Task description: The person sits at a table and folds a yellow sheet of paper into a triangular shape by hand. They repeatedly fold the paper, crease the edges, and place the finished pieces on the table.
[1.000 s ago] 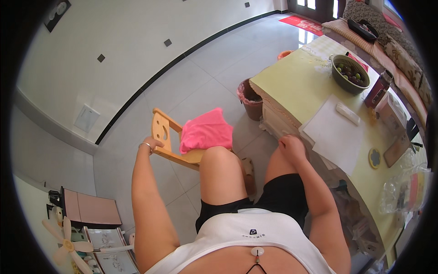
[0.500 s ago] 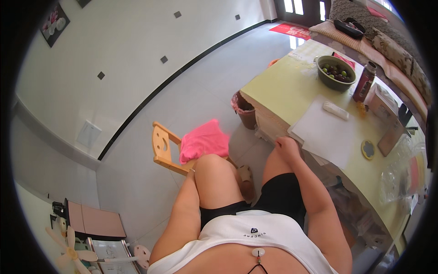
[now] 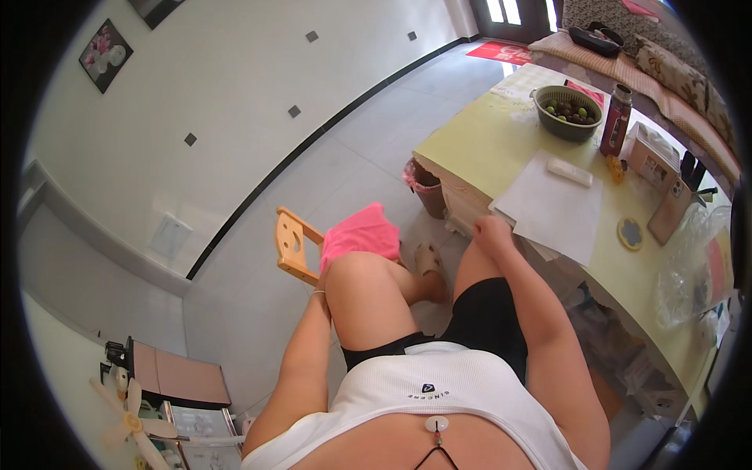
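My right hand (image 3: 493,234) rests on my right knee beside the table edge, its fingers curled closed, and nothing shows in it. My left arm reaches down along my left leg, with a thin bracelet (image 3: 319,292) at the wrist. Most of my left hand (image 3: 323,280) is hidden behind the knee, close to a pink cloth (image 3: 362,233). That cloth lies over a small wooden chair (image 3: 291,244) with a smiling face cut in its backrest. Whether my left hand touches the chair or the cloth, I cannot tell.
On the yellow-green table (image 3: 470,149) are white sheets (image 3: 548,219), a white oblong object (image 3: 569,171), a basket of fruit (image 3: 568,117), a dark red bottle (image 3: 616,121), a tissue box (image 3: 655,157) and a phone (image 3: 670,211). A lined bin (image 3: 427,196) stands below. A fan (image 3: 133,423) is at lower left.
The view has shifted slightly, so the chair and wall sit further right in it. My left knee has risen a little in the picture. Both hands stay about where they were.
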The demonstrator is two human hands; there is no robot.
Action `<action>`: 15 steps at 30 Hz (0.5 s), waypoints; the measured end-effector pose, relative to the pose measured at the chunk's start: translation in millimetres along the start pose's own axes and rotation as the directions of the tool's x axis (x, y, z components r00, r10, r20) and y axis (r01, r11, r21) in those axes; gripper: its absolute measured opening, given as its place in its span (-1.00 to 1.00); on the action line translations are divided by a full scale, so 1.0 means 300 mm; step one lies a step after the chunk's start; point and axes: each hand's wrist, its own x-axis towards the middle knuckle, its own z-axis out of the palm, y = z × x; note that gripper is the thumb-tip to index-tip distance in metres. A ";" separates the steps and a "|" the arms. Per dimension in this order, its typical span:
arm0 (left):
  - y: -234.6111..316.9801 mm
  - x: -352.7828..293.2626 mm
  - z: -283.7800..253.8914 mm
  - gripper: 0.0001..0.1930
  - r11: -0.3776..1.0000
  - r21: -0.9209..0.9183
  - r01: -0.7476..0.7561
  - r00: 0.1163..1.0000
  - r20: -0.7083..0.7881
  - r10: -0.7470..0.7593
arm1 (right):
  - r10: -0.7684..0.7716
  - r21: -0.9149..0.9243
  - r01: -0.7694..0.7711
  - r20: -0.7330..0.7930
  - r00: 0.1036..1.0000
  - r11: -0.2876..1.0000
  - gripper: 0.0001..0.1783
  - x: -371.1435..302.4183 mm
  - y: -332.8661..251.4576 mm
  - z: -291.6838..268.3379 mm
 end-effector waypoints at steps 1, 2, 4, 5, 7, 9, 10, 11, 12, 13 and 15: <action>0.014 -0.019 -0.004 -0.45 1.000 -0.011 -0.012 1.000 0.011 0.012 | -0.018 0.022 0.018 -0.033 0.999 1.000 -0.82 -0.005 0.005 0.005; 0.032 -0.036 -0.008 -0.45 1.000 -0.015 -0.026 0.999 0.020 0.027 | -0.034 0.045 0.037 -0.066 0.997 0.998 -0.83 -0.009 0.019 0.012; 0.057 -0.076 -0.018 -0.45 0.998 -0.036 -0.054 0.997 0.046 0.056 | -0.065 0.095 0.075 -0.104 0.992 0.993 -0.85 -0.013 0.049 0.021; 0.068 -0.095 -0.025 -0.45 0.996 -0.044 -0.072 0.996 0.057 0.074 | -0.077 0.128 0.090 -0.109 0.991 0.988 -0.86 -0.015 0.063 0.028; 0.077 -0.137 -0.036 -0.45 0.994 -0.056 -0.098 0.991 0.083 0.102 | -0.091 0.163 0.109 -0.114 0.989 0.981 -0.88 -0.018 0.098 0.048; 0.075 -0.181 -0.032 -0.45 0.989 -0.061 -0.138 0.982 0.118 0.145 | -0.100 0.169 0.118 -0.110 0.989 0.979 -0.89 -0.010 0.130 0.068; 0.075 -0.203 -0.023 -0.45 0.984 -0.054 -0.168 0.972 0.155 0.175 | -0.102 0.175 0.121 -0.112 0.988 0.977 -0.90 -0.009 0.148 0.077; 0.080 -0.219 -0.010 -0.44 0.978 -0.044 -0.203 0.959 0.194 0.208 | -0.103 0.181 0.123 -0.114 0.988 0.976 -0.90 -0.008 0.167 0.084; 0.093 -0.254 0.013 -0.47 0.969 -0.030 -0.243 0.940 0.238 0.243 | -0.106 0.191 0.127 -0.117 0.987 0.973 -0.90 -0.004 0.181 0.096; 0.106 -0.285 0.042 -0.49 0.959 -0.021 -0.284 0.917 0.285 0.278 | -0.113 0.175 0.135 -0.133 0.985 0.975 -0.90 0.001 0.199 0.106; 0.120 -0.291 0.042 -0.52 0.941 -0.013 -0.339 0.887 0.327 0.325 | -0.126 0.148 0.150 -0.162 0.979 0.977 -0.89 0.007 0.217 0.131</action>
